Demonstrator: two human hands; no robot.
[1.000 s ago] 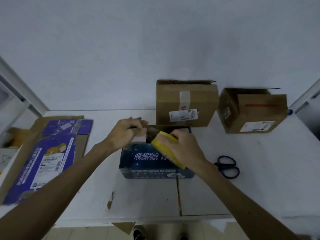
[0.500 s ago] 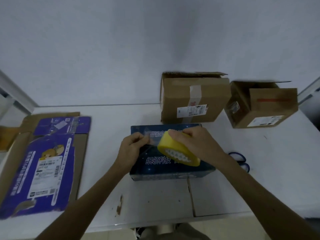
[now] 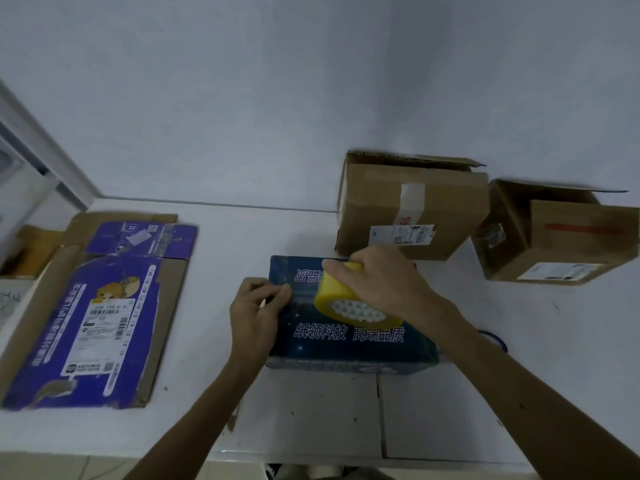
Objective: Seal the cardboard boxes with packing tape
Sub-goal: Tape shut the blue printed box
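Gripping tape roll [image 3: 334,294]: right hand [image 3: 381,282] | left hand [image 3: 256,313] pinching tape end [image 3: 297,295] | blue box [image 3: 346,349] (flaps closed)

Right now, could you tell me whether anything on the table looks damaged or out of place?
Yes. The flattened purple carton on the left has torn, ragged edges. The right brown box sits skewed beside the left brown box, and both have top flaps open. The table shows a brown scuff near its front edge.

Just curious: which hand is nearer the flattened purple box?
Left. The left hand is right of the flattened purple box; the right hand, gripping the tape roll, lies farther right.
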